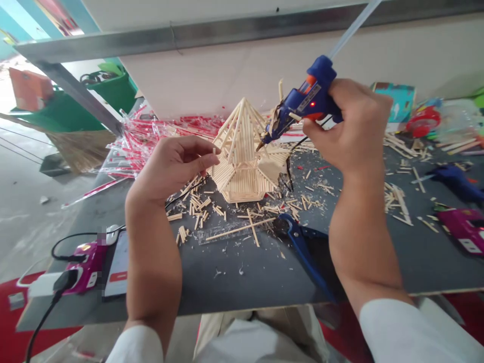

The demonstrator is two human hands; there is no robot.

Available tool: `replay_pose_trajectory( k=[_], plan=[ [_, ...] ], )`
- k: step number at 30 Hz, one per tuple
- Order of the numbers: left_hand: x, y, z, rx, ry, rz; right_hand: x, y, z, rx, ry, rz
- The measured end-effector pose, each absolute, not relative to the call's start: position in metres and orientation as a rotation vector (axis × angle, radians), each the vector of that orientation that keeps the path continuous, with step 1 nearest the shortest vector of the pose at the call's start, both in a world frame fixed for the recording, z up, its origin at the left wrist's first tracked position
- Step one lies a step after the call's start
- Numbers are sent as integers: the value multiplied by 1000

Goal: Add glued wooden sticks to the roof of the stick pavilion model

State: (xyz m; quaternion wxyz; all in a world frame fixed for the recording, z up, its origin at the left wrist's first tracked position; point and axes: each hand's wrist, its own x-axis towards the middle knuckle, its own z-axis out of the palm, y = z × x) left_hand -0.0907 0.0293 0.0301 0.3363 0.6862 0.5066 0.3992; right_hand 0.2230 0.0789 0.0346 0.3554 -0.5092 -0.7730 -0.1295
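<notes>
A small pagoda-like model (pixel 242 184) built of thin wooden sticks stands on the dark table, with a pointed roof frame on top. My right hand (pixel 355 123) is wrapped round a blue hot glue gun (pixel 308 96) with a glowing red light and a clear glue stick out of its back. Its nozzle points down at the right side of the roof; whether it touches is unclear. At the roof's left side, my left hand (pixel 176 166) is closed in a pinch on a short wooden stick (pixel 214 150), mostly covered by the fingertips.
Cut stick pieces (pixel 204 204) and glue threads litter the table (pixel 234 287). Blue-handled cutters (pixel 302 252) and a clear ruler (pixel 215 235) lie in front. Red-and-clear plastic wrappers (pixel 139 136) pile up behind. A purple power strip (pixel 85 264) and phone (pixel 118 267) sit left, another blue glue gun (pixel 457 181) right.
</notes>
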Motion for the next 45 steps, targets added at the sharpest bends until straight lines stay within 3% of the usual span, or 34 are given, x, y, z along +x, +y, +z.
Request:
replay_pose_trajectory(
  k=[33,45],
  plan=[
    [-93,37,21,1794,1306,1079,223,78,32,-1206,-2034,-255],
    [-92,35,20,1850,1406,1077,223,84,25,-1150,-1933,-381]
  ],
)
